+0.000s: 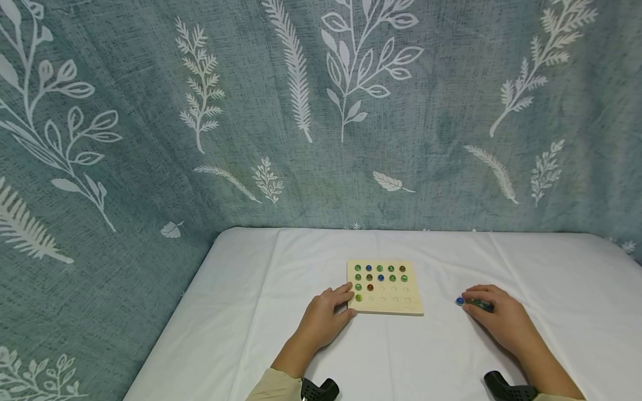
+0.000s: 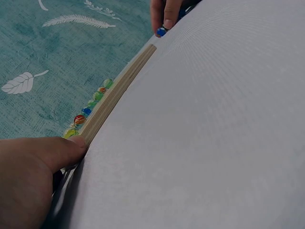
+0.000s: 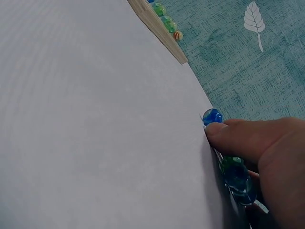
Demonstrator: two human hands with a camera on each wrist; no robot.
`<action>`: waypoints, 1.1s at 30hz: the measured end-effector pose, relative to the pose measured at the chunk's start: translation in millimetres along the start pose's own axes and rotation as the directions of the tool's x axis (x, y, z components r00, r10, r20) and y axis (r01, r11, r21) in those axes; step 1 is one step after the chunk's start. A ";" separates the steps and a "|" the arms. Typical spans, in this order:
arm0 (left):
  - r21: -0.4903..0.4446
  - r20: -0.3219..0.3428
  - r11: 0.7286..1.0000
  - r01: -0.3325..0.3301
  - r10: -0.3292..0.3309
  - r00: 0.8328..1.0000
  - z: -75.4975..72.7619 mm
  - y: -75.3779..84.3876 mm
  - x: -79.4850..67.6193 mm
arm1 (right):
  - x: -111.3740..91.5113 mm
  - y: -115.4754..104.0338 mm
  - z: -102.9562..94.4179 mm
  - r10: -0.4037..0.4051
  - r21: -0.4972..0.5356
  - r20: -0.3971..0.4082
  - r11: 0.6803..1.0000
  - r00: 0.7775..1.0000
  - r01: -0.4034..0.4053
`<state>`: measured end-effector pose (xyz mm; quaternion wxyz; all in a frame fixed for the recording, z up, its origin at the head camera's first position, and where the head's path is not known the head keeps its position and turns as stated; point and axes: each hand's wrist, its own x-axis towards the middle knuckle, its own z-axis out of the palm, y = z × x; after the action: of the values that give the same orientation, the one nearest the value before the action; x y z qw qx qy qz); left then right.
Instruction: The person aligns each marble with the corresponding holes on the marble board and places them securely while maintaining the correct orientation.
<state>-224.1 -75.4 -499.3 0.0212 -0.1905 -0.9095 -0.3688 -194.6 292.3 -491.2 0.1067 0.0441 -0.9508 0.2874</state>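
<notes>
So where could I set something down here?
White cloth lies bare left of the left hand, behind the wooden marble board up to the curtain, and between board and blue marble. It's crowded where the right hand holds marbles and the left grips the board.

Fingers (image 3: 248, 139) hold a blue marble (image 3: 213, 116), greenish marbles (image 3: 237, 175) nearby

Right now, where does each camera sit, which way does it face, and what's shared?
Head: worn on the head, facing forward and down at the wooden board, white cloth and patterned fabric; left hand, right hand and forearms show.
Left wrist: on that wrist, looking along the board's edge; parts of both hands show.
Right wrist: on that wrist, looking low across the cloth; only the right hand shows.
Shared by all three: the board, the right hand and its blue marble.
</notes>
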 end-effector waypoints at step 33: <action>-0.001 -0.006 1.000 0.000 0.000 1.000 0.8 0.3 0.1 | 2.0 -0.7 3.3 -0.049 -0.015 0.042 0.999 0.998 0.049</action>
<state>-224.0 -74.7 -499.7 0.0236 -0.1896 -0.9093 -0.3698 -196.9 289.9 -493.1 0.0940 0.0726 -0.9537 0.2762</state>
